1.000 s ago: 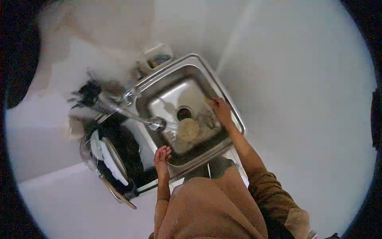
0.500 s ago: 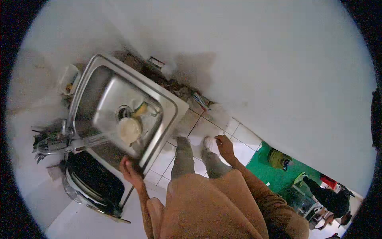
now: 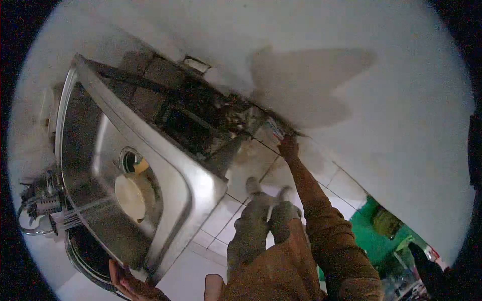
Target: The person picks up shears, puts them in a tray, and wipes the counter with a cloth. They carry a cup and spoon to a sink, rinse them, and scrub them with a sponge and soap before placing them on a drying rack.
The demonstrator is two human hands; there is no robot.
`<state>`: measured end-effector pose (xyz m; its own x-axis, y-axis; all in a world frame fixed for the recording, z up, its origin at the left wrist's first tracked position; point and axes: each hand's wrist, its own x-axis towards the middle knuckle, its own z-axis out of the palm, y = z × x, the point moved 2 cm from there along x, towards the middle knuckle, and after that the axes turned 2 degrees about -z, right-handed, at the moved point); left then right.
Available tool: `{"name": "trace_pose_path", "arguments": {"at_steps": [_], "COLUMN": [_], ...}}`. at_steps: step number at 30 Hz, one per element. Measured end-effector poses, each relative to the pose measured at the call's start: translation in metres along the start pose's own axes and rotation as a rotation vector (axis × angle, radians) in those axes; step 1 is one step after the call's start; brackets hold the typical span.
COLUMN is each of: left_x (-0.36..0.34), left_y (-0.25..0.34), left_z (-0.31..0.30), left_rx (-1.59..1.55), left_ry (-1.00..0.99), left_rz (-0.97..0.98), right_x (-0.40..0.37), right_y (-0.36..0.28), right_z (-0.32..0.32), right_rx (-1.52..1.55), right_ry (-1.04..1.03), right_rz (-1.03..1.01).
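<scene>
The steel sink [image 3: 173, 193] fills the left side. By its near rim, at the lower left, my left hand [image 3: 128, 285] has its fingers stretched out and holds nothing that I can see. My right hand [image 3: 288, 148] reaches low beside the wall, right at a small white, blue and red packet [image 3: 274, 129]. Its fingers are dark and blurred, so whether they grip the packet does not show. Inside the sink, water from the tap [image 3: 44, 224] runs towards a cream bowl [image 3: 131, 196]. A yellow sponge [image 3: 141, 166] lies against the drain.
Beneath the sink is a dark, cluttered space [image 3: 188, 120] along the wall. Dark pans [image 3: 90, 256] stand beside the sink at the lower left. A green floor area [image 3: 369, 231] with a yellowish container [image 3: 385, 222] is at right. A person in dark clothes [image 3: 434, 273] is farther off.
My right hand has moved from beside my legs to the packet near the wall. My body has leaned lower, and the sink's underside has come into view. My left hand stays by the sink rim.
</scene>
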<state>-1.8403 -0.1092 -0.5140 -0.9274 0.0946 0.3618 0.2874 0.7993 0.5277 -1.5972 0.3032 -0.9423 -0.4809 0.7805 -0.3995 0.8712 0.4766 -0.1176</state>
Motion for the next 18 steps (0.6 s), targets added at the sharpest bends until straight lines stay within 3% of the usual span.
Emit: {"name": "trace_pose_path", "arguments": {"at_steps": [2, 4, 5, 7, 8, 9, 11, 12, 14, 18], "left_x": [-0.003, 0.001, -0.002, -0.005, -0.002, -0.003, 0.003, 0.002, 0.009, 0.018], "left_y": [0.032, 0.011, -0.009, -0.031, -0.007, -0.011, 0.011, 0.010, 0.030, 0.024], "left_z": [0.008, 0.005, 0.002, -0.008, -0.005, -0.009, -0.011, -0.005, -0.019, -0.030], "left_rx": [-0.428, -0.322, -0.342, -0.389, -0.236, -0.142, -0.166, -0.367, -0.221, -0.431], "left_ry": [0.036, -0.008, -0.004, 0.001, -0.030, -0.046, -0.100, -0.057, -0.132, -0.115], "left_rz": [-0.014, 0.050, 0.039, 0.010, 0.105, 0.017, 0.024, -0.093, -0.129, -0.173], "right_x": [0.014, 0.027, 0.030, 0.018, 0.006, -0.016, -0.078, -0.103, -0.150, -0.222], "right_y": [-0.016, -0.014, 0.011, -0.004, -0.015, -0.031, -0.066, -0.060, -0.062, -0.089], "right_z": [-0.006, 0.008, 0.069, 0.039, 0.010, -0.045, -0.180, -0.211, -0.297, -0.468], "right_rx": [-0.052, -0.020, -0.303, -0.252, -0.199, -0.206, -0.188, -0.112, -0.086, -0.104], "right_ry": [-0.102, -0.335, 0.131, 0.040, -0.051, -0.046, -0.067, 0.005, 0.043, 0.181], "right_rz": [0.066, 0.159, -0.292, -0.283, -0.270, -0.288, -0.315, -0.346, -0.390, -0.456]}}
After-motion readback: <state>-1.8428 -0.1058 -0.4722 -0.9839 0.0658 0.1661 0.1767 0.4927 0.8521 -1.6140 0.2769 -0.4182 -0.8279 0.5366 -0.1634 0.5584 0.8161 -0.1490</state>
